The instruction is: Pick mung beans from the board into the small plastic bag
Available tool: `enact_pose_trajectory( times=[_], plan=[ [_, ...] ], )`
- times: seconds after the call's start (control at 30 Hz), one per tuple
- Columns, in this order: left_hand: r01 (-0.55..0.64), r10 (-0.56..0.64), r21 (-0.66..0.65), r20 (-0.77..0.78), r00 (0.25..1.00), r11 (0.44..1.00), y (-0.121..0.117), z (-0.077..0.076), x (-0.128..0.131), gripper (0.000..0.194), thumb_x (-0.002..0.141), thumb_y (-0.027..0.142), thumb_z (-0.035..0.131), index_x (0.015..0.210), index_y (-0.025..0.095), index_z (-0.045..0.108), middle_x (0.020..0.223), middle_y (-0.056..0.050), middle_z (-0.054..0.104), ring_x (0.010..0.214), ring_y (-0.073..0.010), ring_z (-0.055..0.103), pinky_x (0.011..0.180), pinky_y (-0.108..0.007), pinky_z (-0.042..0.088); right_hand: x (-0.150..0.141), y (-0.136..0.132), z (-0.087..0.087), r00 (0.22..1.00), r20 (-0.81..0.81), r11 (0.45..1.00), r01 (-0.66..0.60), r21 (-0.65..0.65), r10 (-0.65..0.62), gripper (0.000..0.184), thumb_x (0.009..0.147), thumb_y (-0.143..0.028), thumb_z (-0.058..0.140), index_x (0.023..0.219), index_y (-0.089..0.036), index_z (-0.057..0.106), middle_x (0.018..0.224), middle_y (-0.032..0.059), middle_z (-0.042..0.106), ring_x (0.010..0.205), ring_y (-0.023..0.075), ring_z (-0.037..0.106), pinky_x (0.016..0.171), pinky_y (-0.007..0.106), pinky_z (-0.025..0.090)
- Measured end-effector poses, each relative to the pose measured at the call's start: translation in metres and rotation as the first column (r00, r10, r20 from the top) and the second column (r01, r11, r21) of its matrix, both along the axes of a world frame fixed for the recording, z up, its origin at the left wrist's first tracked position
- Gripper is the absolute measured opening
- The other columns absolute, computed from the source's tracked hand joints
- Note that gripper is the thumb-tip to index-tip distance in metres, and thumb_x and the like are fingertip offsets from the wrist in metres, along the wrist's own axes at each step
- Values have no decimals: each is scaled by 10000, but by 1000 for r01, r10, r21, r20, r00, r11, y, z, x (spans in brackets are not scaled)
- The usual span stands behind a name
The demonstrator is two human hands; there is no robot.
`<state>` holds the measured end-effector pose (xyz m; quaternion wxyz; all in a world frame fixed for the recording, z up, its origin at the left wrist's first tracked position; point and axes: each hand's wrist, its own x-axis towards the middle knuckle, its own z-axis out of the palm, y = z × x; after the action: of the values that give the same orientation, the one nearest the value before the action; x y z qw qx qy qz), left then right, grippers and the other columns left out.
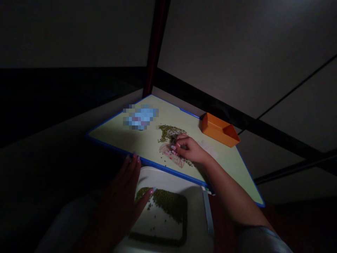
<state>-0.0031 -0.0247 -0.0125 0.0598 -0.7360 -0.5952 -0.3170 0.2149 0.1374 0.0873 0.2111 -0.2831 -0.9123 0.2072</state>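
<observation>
My right hand [189, 148] is over the pale tabletop [221, 168], its fingers curled into a pinch; what they hold, if anything, I cannot make out. Just beside and under its fingertips lies a clear plastic bag [173, 156] with pink print. Small green beans [165, 133] lie heaped behind the hand, and a few are scattered around the bag. My left hand [130, 188] is open in shadow, with its fingertips at the table's blue front edge and its thumb stretched out over a white bin [151, 172]. More green beans [170, 202] lie inside that bin.
An orange open box [219, 130] stands at the table's back right. A blurred light-blue item [142, 117] lies at the back left. Clear plastic [207, 149] lies right of my right hand. Walls with a dark red post [155, 45] rise behind the table. Lighting is dim.
</observation>
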Motion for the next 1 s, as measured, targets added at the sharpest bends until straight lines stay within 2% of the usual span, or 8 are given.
enact_pose_trajectory(
  times=[0.3,0.5,0.63,1.0],
  plan=[
    [-5,5,-26,27,1000,1000,-1,0,1,849,870,549,457,1530,171,79,1552,-173,359,1446,-344,298,1095,-513,388,3,0,5,994,15,994,-110,-27,111,323,889,-248,576,585,-185,486,656,-13,442,711,152,440,747,313,342],
    [-12,12,10,-9,1000,1000,-1,1,1,848,870,557,449,1517,107,135,1525,-223,379,1445,-356,297,1082,-513,403,7,-1,8,980,75,982,-182,-45,185,298,901,-253,575,617,-173,533,683,-11,455,721,142,438,776,318,354],
    [-12,12,11,-9,1000,1000,-1,1,0,839,865,545,461,1501,74,183,1514,-248,384,1446,-363,292,1087,-513,394,8,-4,11,976,76,978,-203,-44,206,305,917,-268,557,629,-171,542,697,-5,456,719,145,439,765,321,360],
    [-35,36,-23,2,999,999,0,6,-2,815,872,570,418,1510,127,170,1540,-200,369,1452,-344,281,1096,-507,388,14,-8,14,960,151,971,-227,-70,235,272,911,-286,579,666,-167,578,756,14,497,777,157,462,809,338,378]
  ],
)
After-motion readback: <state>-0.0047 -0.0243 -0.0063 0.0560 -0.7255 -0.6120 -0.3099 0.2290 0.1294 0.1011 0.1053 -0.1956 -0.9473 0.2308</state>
